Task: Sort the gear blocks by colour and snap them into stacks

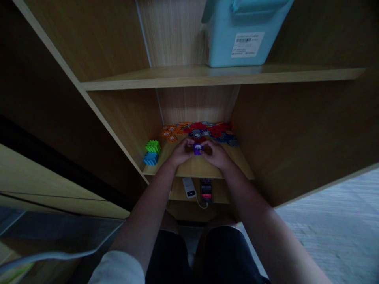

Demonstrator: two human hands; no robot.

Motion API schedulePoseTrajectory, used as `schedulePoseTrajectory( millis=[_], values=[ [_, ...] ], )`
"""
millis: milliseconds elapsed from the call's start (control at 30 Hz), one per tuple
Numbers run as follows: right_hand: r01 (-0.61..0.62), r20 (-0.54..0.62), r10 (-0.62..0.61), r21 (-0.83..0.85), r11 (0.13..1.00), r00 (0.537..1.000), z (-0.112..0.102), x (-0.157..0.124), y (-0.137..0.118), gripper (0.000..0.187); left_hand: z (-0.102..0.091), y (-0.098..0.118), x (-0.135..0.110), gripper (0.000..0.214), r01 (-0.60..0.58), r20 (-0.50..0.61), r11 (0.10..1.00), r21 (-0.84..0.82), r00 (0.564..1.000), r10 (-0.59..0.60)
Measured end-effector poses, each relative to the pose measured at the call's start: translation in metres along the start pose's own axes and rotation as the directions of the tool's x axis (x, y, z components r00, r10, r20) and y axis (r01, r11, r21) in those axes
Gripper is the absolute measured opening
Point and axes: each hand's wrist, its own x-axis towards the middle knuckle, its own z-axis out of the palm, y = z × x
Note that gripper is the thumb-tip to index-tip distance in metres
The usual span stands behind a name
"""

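Both my hands meet over the middle shelf of a wooden shelf unit. My left hand and my right hand are closed together on a small purple toy block held between their fingertips. Just behind them lies a heap of interlocking plastic pieces: orange ones to the left, red ones and dark blue ones to the right. A finished green cube and a blue cube stand at the shelf's left front.
A light blue plastic box with a barcode label sits on the upper shelf. On the shelf below lie a white power bank with a cable and a dark device. My knees are beneath, grey floor at right.
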Motion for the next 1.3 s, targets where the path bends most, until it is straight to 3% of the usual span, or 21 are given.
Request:
schedulePoseTrajectory(
  millis=[767,1300],
  values=[
    [-0.010,-0.006,0.010,0.043,0.999,1.000,0.0029,0.0001,0.0013,0.027,0.0015,0.0007,0.0000,0.043,0.002,-0.018,0.999,0.033,1.000,-0.002],
    [-0.036,-0.007,0.036,0.070,0.997,0.999,0.0055,-0.0009,0.0017,0.040,0.0025,0.0040,-0.0007,0.041,-0.014,-0.007,0.998,0.058,1.000,0.015]
  ],
)
